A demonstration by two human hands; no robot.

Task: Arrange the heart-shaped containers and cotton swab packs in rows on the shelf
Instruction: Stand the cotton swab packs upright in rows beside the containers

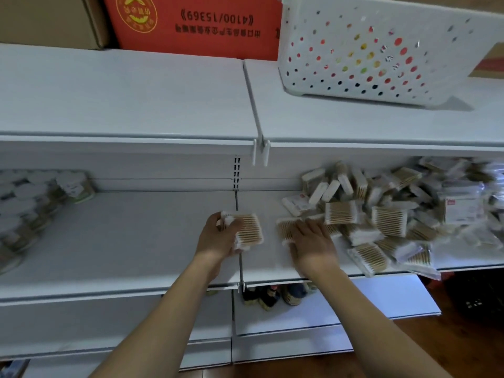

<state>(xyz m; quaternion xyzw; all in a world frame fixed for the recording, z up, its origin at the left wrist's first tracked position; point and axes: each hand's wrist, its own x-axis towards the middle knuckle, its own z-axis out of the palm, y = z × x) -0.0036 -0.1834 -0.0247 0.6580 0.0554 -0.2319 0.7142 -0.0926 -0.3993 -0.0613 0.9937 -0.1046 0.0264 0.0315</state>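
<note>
The left hand [219, 236] is gripping a cotton swab pack [248, 228], with its fingers curled round the pack's near-left end and the pack's wooden sticks showing past them. This pack is hovering or resting right at the seam [240, 257] between the two middle shelf boards; whether it is touching the board cannot be told.

Just right of the seam, the right hand [313, 245] is lying palm-down on a second swab pack [286, 227], its fingers straight and close together, pressing on the pack against the shelf [136, 241]. Whether the thumb is tucked under cannot be told.

Further right of the seam, a loose pile of swab packs [395, 214] is sprawling across the right-hand board, some flat, some tilted against each other, a few overhanging the front edge. The far end of the pile is blurring out.

Well to the left of the seam, heart-shaped containers [30, 205] are sitting stacked in rows at the left end of the board, white lids up; details are too blurred to read.

Above the seam, on the top shelf, a white basket [381, 50] with round holes is standing to the right, and a red cardboard box [191, 25] is standing behind to the left. Below the seam, dark bottles [268, 296] are showing on the lower shelf.
</note>
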